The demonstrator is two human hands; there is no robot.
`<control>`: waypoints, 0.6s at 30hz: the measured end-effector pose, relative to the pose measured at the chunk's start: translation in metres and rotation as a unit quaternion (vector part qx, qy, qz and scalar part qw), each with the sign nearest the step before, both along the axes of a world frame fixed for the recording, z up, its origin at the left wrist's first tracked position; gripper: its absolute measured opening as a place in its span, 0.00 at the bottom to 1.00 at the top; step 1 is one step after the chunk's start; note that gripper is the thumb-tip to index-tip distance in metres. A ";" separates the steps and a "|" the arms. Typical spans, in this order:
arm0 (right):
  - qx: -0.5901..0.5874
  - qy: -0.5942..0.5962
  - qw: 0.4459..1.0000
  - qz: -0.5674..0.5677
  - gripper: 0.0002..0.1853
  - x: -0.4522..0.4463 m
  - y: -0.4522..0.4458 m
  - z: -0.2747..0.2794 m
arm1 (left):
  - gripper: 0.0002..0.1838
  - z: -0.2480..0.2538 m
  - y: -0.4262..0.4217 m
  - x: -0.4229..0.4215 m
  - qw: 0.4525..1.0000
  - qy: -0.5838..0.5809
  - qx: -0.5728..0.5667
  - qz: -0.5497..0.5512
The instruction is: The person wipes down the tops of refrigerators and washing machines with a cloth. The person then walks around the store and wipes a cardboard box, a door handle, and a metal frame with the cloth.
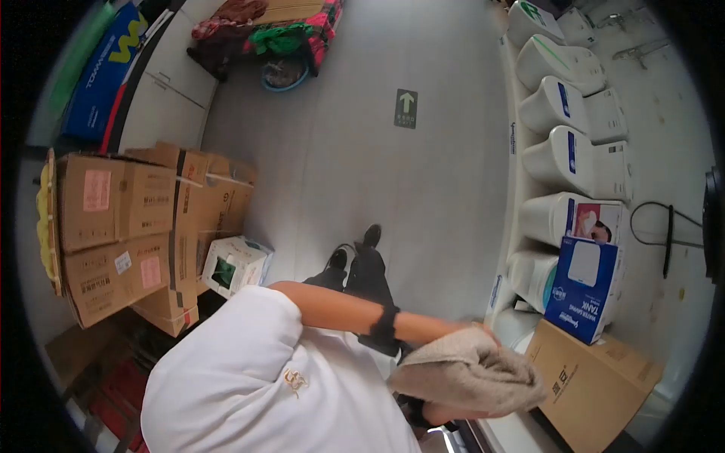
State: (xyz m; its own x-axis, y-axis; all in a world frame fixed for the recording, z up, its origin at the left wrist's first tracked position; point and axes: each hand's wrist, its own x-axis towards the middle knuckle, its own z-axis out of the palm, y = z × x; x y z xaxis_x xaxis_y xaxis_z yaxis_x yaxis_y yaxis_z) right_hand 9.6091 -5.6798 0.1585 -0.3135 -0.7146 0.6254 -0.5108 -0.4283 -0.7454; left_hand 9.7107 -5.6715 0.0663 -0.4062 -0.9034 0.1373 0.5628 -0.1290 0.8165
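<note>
A folded beige-brown cloth [468, 370], which looks like a towel, is bunched between my two hands at the lower right. My left hand [457, 329] reaches across my body to the cloth's upper edge, with a black band around the wrist. Its fingers are blurred and partly hidden by the cloth. Under the lower edge, my right hand [444, 412] is closed on the cloth, its fingers mostly covered. Beside the cloth on the right stands a cardboard box [585, 381], with a blue water tank box [581, 291] just beyond it.
White toilets [563, 158] line a raised platform on the right. Stacked cardboard boxes [124, 226] stand on the left, a white carton [236, 266] next to them. The grey floor [340, 166] bears a green arrow sign [405, 109]. Farther off sits a blue basin [285, 77].
</note>
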 end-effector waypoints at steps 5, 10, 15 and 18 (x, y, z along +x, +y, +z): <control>0.121 -0.147 0.977 0.092 0.24 0.068 -0.088 -0.025 | 0.23 0.008 -0.099 0.168 0.942 -0.253 0.167 0.145; 0.224 -0.240 0.919 0.217 0.23 0.188 -0.219 -0.033 | 0.25 -0.007 -0.184 0.284 0.832 -0.421 0.169 0.320; 0.294 -0.218 0.865 0.344 0.20 0.315 -0.334 -0.027 | 0.22 -0.007 -0.266 0.404 0.915 -0.126 0.303 0.234; 0.340 -0.240 0.808 0.416 0.19 0.390 -0.383 -0.020 | 0.23 -0.019 -0.300 0.466 0.919 0.024 0.317 0.234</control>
